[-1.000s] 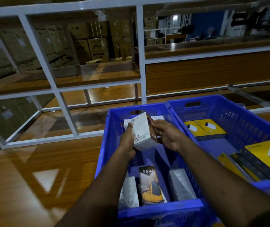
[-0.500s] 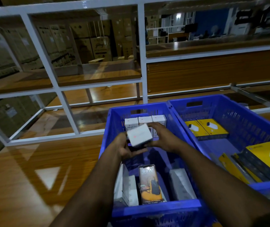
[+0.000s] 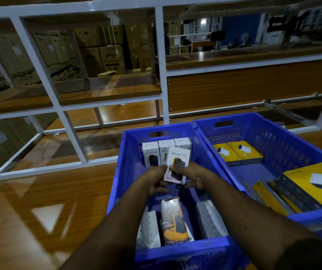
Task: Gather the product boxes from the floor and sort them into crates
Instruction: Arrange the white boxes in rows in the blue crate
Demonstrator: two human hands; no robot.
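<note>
Both forearms reach into the left crate (image 3: 117,184), one of two blue crates set side by side on a glossy wooden floor (image 3: 39,211). Nearest the person, below the wrists, a 65W box (image 3: 172,221) lies flat between two pale boxes against the crate's near wall.

The left hand (image 3: 154,182) and right hand (image 3: 194,179) meet around a white Halley box (image 3: 177,164). Fingers of both curl about its lower end, the left at its left edge, the right at its right edge and underside. The box stands nearly upright, long axis vertical, printed face toward the camera.

Just beyond the hands, three matching boxes (image 3: 166,151) stand in a row against the crate's far wall. The held box sits in front of that row, overlapping the middle and right ones, so the likely next move is a short push forward and down to start a second rank; both hands are equally close.

To the right of the hands, the right crate (image 3: 292,145) holds yellow boxes (image 3: 238,152). Beyond stands a white-framed glass partition (image 3: 160,75), with stacked cartons behind it.
</note>
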